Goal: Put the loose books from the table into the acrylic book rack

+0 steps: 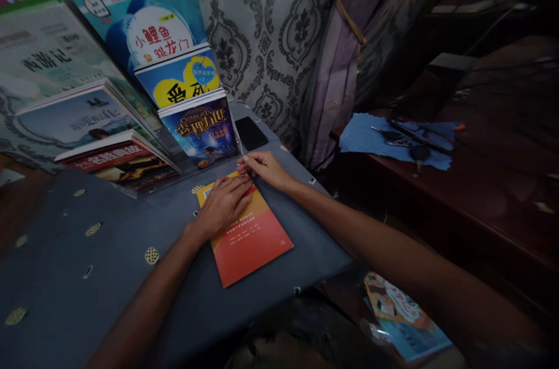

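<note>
An orange and yellow book [257,241] lies on the cloth-covered table, with lines of small white print on its cover. My left hand [223,206] rests on its upper part, palm down with the fingers stretched out. At the book's far right corner is my right hand [265,168], thumb and fingers pinched together close to the left fingertips. What lies in that pinch, if anything, is too small to make out. Just beyond my hands a dark blue book [205,133] leans in a clear display rack [238,139].
The rack bears several more books, among them a blue one [148,25] and a red-covered one [126,168]. Behind it lies a black phone [250,132]. To the right, a blue cloth [367,139] with small tools covers part of a dark red bench [480,206]. Colourful books [406,313] lie below the table edge.
</note>
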Available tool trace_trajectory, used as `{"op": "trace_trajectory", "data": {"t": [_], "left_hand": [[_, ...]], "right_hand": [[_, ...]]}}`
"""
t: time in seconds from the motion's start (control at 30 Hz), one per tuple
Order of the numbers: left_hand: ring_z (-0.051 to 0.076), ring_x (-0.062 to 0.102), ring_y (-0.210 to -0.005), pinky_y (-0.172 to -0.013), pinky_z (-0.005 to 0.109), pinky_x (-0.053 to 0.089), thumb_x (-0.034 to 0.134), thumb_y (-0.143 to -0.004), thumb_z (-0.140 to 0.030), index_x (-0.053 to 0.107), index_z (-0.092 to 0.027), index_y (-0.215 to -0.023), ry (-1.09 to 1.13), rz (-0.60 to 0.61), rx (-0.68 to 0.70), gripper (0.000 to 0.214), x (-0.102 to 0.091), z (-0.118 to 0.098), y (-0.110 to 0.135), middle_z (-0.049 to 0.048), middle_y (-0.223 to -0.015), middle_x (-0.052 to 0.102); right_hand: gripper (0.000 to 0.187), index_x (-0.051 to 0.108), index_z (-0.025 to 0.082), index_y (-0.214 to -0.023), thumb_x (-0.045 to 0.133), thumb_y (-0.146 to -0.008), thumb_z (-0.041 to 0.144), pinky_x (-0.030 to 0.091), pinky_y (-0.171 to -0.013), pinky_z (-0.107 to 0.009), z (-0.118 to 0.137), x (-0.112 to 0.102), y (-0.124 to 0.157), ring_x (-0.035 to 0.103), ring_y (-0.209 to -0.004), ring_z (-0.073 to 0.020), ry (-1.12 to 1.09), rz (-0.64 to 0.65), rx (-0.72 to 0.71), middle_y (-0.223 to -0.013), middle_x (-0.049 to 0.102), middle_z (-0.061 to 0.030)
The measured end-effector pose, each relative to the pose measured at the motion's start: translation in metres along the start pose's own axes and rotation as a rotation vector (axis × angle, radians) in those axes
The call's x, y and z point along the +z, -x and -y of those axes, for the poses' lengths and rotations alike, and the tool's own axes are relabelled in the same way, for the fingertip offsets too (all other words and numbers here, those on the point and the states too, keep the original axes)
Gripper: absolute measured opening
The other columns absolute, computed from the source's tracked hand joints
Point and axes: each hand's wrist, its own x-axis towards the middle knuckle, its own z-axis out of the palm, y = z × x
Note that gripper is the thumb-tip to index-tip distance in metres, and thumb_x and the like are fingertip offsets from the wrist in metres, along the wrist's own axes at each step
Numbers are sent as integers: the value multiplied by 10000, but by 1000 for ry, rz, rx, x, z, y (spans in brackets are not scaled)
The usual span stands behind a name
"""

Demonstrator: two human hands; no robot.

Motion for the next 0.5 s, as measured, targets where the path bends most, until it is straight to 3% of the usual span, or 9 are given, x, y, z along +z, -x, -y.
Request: {"op": "trace_trajectory", "data": {"t": [0.23,0.5], "left_hand": [[246,621,-1232,-1053,453,462,386,-1054,-333,637,-156,-1283,68,-13,56,383,0,-3,3,140,-1322,678],[259,628,-1221,-1057,489,470,405,-1045,-325,645,-171,-1290,83,-19,48,376,0,-4,4,142,-1315,679]], "right_hand": [[506,734,160,-847,635,-856,656,464,-518,-199,0,3,1,742,-726,-173,-47,0,17,-779,785,-87],[428,731,157,-854,668,-875,580,477,-553,-184,2,1,0,741,-731,-151,-90,43,82,-788,789,-82]]}}
